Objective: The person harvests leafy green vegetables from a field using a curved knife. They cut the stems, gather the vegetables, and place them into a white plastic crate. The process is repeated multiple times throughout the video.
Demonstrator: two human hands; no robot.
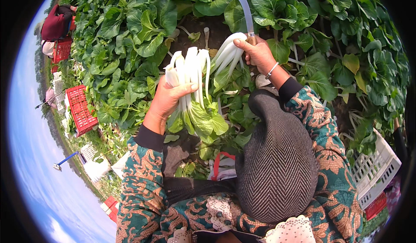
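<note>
My left hand point(170, 96) grips several loose white-stemmed leaf stalks point(191, 67), their pale cut ends up and green leaves hanging below the fist. In my right hand point(258, 53) are two things: the wooden handle of a curved harvesting knife point(246, 12), blade pointing up and away from me, and a white-stemmed head of leafy greens point(227, 53) under my thumb. The head's leaves droop toward the ground, beside the stalks in my left hand. Below it, trimmed leaves lie on the soil, partly hidden by my hands and knee.
Standing leafy greens point(146, 31) fill the ground ahead and to both sides. A red plastic crate point(81, 109) stands at left, a white crate point(377, 168) at lower right. At far left a person point(57, 23) bends near another red crate point(62, 49). A red-handled bag point(224, 168) lies by my legs.
</note>
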